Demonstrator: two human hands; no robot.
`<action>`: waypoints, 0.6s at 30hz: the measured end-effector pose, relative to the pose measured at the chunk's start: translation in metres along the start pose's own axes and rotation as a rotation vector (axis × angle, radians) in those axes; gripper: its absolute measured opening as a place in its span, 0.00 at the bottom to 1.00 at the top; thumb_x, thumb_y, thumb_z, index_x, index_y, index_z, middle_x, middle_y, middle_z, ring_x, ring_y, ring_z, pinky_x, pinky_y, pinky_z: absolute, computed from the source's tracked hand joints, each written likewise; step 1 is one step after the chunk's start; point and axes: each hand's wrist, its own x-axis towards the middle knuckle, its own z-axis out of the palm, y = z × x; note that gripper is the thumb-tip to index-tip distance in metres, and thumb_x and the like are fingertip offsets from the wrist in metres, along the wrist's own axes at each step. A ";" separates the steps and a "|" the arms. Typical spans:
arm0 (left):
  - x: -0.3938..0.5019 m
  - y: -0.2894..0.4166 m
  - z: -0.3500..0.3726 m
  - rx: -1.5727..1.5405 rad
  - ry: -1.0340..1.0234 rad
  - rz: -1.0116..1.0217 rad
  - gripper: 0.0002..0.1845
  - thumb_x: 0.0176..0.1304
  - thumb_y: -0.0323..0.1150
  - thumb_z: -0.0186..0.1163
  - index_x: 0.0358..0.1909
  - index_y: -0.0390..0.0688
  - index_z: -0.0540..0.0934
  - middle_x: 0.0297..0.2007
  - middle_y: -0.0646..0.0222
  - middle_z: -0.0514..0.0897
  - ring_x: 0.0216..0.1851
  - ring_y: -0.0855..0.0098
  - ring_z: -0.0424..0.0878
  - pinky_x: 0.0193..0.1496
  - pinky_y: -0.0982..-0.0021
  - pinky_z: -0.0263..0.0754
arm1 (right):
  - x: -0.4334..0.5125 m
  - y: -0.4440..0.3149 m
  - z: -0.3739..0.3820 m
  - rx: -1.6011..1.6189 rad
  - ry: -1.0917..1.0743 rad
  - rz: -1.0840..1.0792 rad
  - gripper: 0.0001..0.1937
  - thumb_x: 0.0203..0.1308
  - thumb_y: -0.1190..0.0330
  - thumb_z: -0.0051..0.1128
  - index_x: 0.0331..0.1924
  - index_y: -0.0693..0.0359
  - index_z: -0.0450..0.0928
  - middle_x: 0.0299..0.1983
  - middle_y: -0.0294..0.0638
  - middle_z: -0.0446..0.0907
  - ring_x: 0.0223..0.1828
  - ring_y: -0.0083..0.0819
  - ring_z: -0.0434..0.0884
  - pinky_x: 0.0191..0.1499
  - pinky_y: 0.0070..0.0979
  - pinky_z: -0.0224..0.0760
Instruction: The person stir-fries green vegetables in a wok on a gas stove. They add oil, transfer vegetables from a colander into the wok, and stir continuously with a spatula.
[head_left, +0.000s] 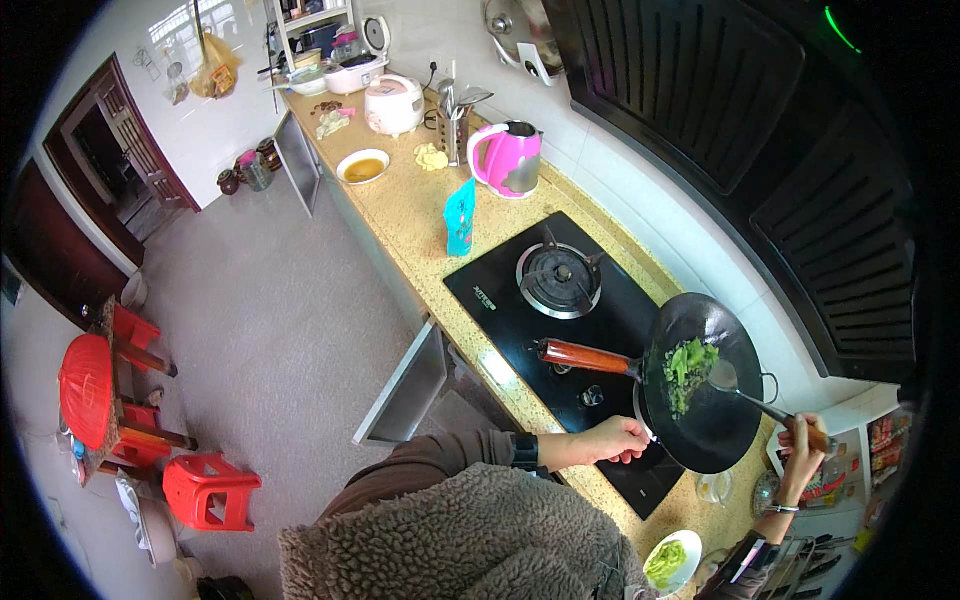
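A black wok (739, 405) sits over the right burner, its wooden handle (589, 356) pointing left across the hob. Chopped green vegetables (690, 364) lie inside it. My right hand (804, 446) grips the wooden handle of a metal spatula (761, 405), whose blade rests in the wok beside the greens. Close to the wok's near rim is my left hand (616, 441), fingers drawn together; a small bright glint shows at the fingertips, and whether they hold anything is unclear. A white bowl (694, 551) with pale green pieces stands on the counter near my body.
Further left on the hob (502, 319) is an uncovered burner (561, 277). A teal pouch (460, 221), a pink kettle (514, 161) and a dish of brown liquid (363, 166) stand beyond. Below the counter a cabinet door (409, 386) hangs open. The range hood (712, 150) overhangs the back.
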 end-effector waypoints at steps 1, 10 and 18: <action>-0.001 0.000 0.001 -0.001 0.005 0.001 0.10 0.58 0.34 0.59 0.40 0.42 0.76 0.29 0.73 0.79 0.25 0.81 0.74 0.25 0.82 0.64 | 0.000 -0.008 -0.004 -0.028 -0.118 0.016 0.05 0.61 0.71 0.53 0.33 0.64 0.74 0.24 0.36 0.77 0.21 0.19 0.75 0.24 0.14 0.67; -0.012 0.000 0.002 0.047 0.072 -0.018 0.13 0.54 0.32 0.62 0.42 0.42 0.78 0.29 0.71 0.82 0.25 0.81 0.77 0.25 0.81 0.69 | -0.014 -0.105 -0.018 -0.084 -0.055 0.315 0.06 0.58 0.68 0.55 0.28 0.60 0.73 0.23 0.38 0.79 0.19 0.20 0.76 0.18 0.14 0.64; -0.016 0.002 0.003 0.011 0.066 -0.016 0.09 0.61 0.32 0.58 0.42 0.42 0.77 0.31 0.71 0.80 0.28 0.82 0.74 0.29 0.82 0.66 | -0.001 -0.019 0.024 0.161 -0.109 0.072 0.05 0.57 0.72 0.58 0.32 0.66 0.77 0.25 0.39 0.80 0.20 0.21 0.79 0.22 0.14 0.72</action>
